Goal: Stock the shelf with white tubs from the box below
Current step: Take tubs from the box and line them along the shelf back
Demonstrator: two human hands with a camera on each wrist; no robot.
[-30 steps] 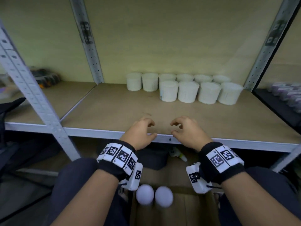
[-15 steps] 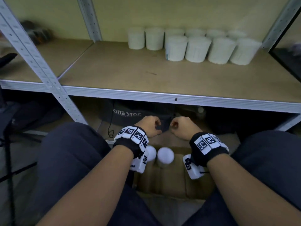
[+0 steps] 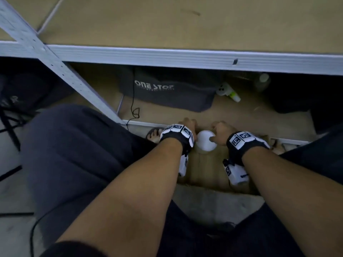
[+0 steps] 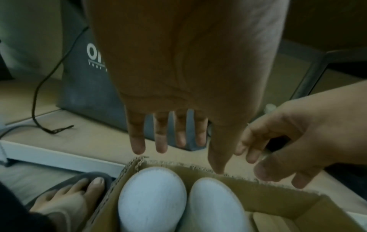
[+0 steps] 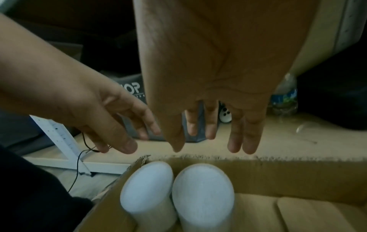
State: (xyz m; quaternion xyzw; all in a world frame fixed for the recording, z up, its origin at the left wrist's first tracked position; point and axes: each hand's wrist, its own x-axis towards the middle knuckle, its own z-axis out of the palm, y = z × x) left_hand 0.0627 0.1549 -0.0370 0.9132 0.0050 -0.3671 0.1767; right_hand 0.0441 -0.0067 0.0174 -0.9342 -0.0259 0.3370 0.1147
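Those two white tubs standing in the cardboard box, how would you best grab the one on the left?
From straight above, I'd say. The left tub stands upright in the box corner, touching the right tub, so its sides are crowded. Only its round lid end is free. The open left hand above could curl its fingers around that rim and lift straight up.
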